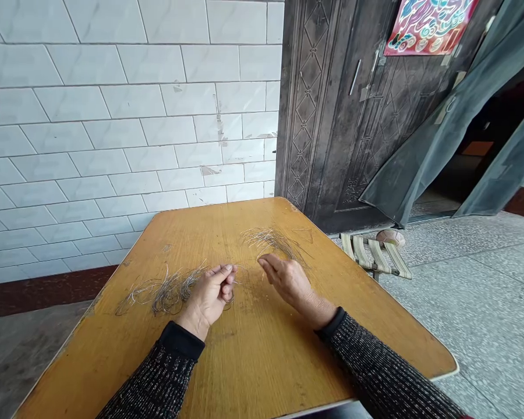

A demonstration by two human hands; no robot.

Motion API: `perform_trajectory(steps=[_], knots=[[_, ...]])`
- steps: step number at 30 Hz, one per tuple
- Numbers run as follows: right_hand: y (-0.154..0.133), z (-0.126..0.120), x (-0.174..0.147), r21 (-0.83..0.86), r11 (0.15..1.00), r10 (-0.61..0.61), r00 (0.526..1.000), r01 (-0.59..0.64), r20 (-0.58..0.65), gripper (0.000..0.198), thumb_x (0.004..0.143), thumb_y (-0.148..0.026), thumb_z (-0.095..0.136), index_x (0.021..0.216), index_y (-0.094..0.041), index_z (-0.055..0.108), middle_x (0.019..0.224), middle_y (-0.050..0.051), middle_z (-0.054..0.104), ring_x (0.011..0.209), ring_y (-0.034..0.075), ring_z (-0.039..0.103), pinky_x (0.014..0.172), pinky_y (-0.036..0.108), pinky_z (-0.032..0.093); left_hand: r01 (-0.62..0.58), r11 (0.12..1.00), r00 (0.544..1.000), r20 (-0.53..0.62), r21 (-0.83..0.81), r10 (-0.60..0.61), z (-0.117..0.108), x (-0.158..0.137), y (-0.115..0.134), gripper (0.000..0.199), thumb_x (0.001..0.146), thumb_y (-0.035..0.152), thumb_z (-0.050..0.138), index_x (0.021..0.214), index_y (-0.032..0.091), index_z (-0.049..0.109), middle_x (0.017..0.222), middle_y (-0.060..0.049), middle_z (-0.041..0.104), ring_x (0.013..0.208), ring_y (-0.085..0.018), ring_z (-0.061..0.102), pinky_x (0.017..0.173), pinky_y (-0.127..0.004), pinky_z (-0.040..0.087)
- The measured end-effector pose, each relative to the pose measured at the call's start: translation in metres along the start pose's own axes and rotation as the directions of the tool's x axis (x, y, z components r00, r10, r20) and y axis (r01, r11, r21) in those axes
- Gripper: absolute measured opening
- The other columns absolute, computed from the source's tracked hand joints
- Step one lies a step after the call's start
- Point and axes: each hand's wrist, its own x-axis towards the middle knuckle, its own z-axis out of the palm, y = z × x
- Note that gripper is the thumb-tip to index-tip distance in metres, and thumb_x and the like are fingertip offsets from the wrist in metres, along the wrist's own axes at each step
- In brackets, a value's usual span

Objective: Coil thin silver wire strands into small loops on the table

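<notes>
My left hand [212, 294] is closed in a pinch above the middle of the table, with a thin wire [241, 269] showing at its fingertips. Beside and partly behind it lies a tangled bundle of thin wires [166, 294], loosely coiled. My right hand [288, 282] also pinches thumb to fingers, a short gap away from the left. Whatever it grips is too fine to make out. Just beyond the right hand rests a second bunch of thin wires [271, 237], straighter and spread out.
Both bundles lie on a yellow-brown wooden table [253, 361]. A white tiled wall [166, 128] stands behind it. To the right are a dark carved door [318, 116], a grey-green curtain [445, 128] and a low stool with striped webbing [375, 255] on the floor.
</notes>
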Motion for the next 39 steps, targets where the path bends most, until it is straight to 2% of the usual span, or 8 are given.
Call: perform_trajectory(steps=[3,6,9,19,25,28,33,39], knots=[[-0.002,-0.003,0.001,0.288,0.956,0.049,0.999,-0.053,0.020,0.036,0.090,-0.037,0.032,0.071,-0.017,0.055,0.051,-0.002,0.051,0.042,0.008,0.045,0.048,0.020,0.033,0.007,0.998,1.000,0.004,-0.059,-0.007,0.000,-0.001,0.003,0.014,0.067,0.023,0.068,0.070,0.011,0.062,0.055,0.006,0.046,0.038,0.001,0.032,0.036,-0.012,0.022],[-0.008,0.000,0.000,0.573,0.811,0.045,0.990,-0.115,0.135,0.034,0.085,-0.042,0.041,0.067,-0.016,0.052,0.054,-0.003,0.050,0.040,0.006,0.043,0.044,0.019,0.033,0.016,0.998,1.000,0.024,-0.066,-0.014,0.001,-0.002,0.001,0.015,0.067,0.024,0.068,0.071,0.011,0.061,0.057,0.006,0.048,0.037,0.002,0.032,0.036,-0.012,0.021],[-0.010,0.004,0.001,0.715,0.676,0.056,0.980,-0.179,0.192,0.033,0.078,-0.045,0.051,0.063,-0.016,0.052,0.051,-0.005,0.047,0.038,0.005,0.040,0.040,0.018,0.031,-0.014,1.000,0.998,0.055,0.005,0.014,0.002,-0.003,-0.003,0.016,0.067,0.026,0.068,0.073,0.012,0.062,0.061,0.004,0.053,0.037,0.001,0.032,0.037,-0.013,0.022],[-0.014,0.001,-0.001,0.846,0.412,0.030,0.933,-0.338,0.358,0.033,0.066,-0.045,0.065,0.066,-0.015,0.053,0.055,-0.005,0.056,0.038,0.004,0.046,0.037,0.016,0.031,-0.095,0.982,0.993,0.086,0.166,0.081,0.007,-0.005,-0.010,0.022,0.065,0.031,0.069,0.074,0.013,0.062,0.064,0.001,0.058,0.036,0.000,0.033,0.037,-0.016,0.022],[-0.012,0.001,0.000,0.878,0.279,0.134,0.922,-0.388,0.364,0.031,0.062,-0.041,0.069,0.062,-0.014,0.053,0.052,-0.006,0.056,0.036,0.003,0.045,0.038,0.016,0.035,-0.064,0.985,0.997,0.056,0.162,0.055,0.005,-0.005,-0.008,0.028,0.072,0.041,0.061,0.083,0.015,0.062,0.081,-0.002,0.061,0.040,0.000,0.038,0.037,-0.016,0.024],[-0.009,0.002,0.001,0.877,0.261,0.183,0.912,-0.405,0.367,0.031,0.063,-0.041,0.068,0.063,-0.014,0.053,0.050,-0.005,0.055,0.035,0.004,0.046,0.038,0.017,0.036,-0.062,0.984,0.998,0.041,0.168,0.055,0.004,-0.005,-0.007,0.031,0.072,0.044,0.060,0.084,0.016,0.062,0.081,-0.002,0.060,0.041,-0.001,0.039,0.036,-0.017,0.023],[-0.010,0.003,0.001,0.856,0.335,0.188,0.918,-0.393,0.348,0.032,0.064,-0.043,0.066,0.060,-0.015,0.053,0.044,-0.005,0.052,0.036,0.005,0.045,0.040,0.017,0.038,-0.089,0.974,0.993,0.100,0.211,0.069,0.005,-0.003,-0.009,0.027,0.065,0.038,0.068,0.072,0.013,0.060,0.072,0.001,0.057,0.042,-0.001,0.037,0.037,-0.016,0.023],[-0.011,0.003,0.002,0.885,0.349,0.209,0.946,-0.307,0.246,0.030,0.061,-0.042,0.069,0.068,-0.016,0.056,0.055,-0.005,0.054,0.040,0.004,0.044,0.039,0.018,0.035,-0.098,0.971,0.995,0.036,0.217,0.092,0.006,-0.004,-0.009,0.024,0.061,0.033,0.070,0.065,0.013,0.058,0.064,0.001,0.056,0.043,-0.002,0.038,0.038,-0.016,0.024]])
